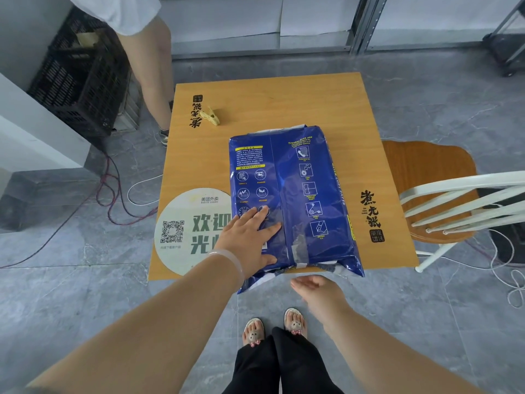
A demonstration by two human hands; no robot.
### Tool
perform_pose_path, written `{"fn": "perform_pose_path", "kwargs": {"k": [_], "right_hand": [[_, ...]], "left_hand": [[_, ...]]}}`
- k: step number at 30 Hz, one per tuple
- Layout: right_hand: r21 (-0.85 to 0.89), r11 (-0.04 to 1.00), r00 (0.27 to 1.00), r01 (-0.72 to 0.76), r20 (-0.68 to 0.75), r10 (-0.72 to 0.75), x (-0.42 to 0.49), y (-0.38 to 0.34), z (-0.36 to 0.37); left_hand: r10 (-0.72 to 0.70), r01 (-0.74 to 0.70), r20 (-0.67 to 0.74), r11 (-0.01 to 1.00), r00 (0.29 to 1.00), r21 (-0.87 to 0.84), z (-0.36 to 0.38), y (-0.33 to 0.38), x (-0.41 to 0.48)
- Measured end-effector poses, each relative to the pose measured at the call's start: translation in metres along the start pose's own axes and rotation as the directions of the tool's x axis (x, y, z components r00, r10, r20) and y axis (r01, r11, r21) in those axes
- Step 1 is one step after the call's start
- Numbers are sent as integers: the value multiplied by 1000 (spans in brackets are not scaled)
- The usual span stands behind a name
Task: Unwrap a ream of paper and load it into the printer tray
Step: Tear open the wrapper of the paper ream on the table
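Note:
A ream of paper in a blue wrapper lies flat on the wooden table, its near end over the front edge. That near end is torn open, and loose wrapper flaps hang down there. My left hand lies flat on the ream's near left part, fingers spread. Just below the torn end hovers my right hand, fingers loosely apart and holding nothing. No printer is in view.
A yellow clip lies at the table's far left. A round white sign sits on its near left corner. A white-backed chair stands to the right. Another person's leg and a black crate are at the far left; cables cross the floor.

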State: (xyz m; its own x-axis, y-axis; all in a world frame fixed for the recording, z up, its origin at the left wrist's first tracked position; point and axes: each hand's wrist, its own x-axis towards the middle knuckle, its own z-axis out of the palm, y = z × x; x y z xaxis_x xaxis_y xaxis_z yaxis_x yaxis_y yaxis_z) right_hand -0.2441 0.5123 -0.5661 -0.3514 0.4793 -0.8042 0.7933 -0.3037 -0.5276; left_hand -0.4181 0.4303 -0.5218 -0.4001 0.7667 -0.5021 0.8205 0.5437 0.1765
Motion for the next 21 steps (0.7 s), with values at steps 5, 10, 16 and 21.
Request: {"fn": "perform_pose_path", "kwargs": {"k": [5,10,16,21], "right_hand": [[-129,982,978,135,-143,-153,-29,16,-26],[-603,604,702,522,-99,-705,-20,-5,-49],[-858,183,546,479,128,-828,6,-33,-44],[-888,173,597,426,132,-791,12,-43,-34]], "left_hand": [[4,-4,-34,1000,999,1,2,1,-4],[10,-8,-61,999,998,31,15,7,-12],[-22,29,-108,998,994,64,18,18,-14],[-41,49,-121,997,992,63,17,19,-12]]}}
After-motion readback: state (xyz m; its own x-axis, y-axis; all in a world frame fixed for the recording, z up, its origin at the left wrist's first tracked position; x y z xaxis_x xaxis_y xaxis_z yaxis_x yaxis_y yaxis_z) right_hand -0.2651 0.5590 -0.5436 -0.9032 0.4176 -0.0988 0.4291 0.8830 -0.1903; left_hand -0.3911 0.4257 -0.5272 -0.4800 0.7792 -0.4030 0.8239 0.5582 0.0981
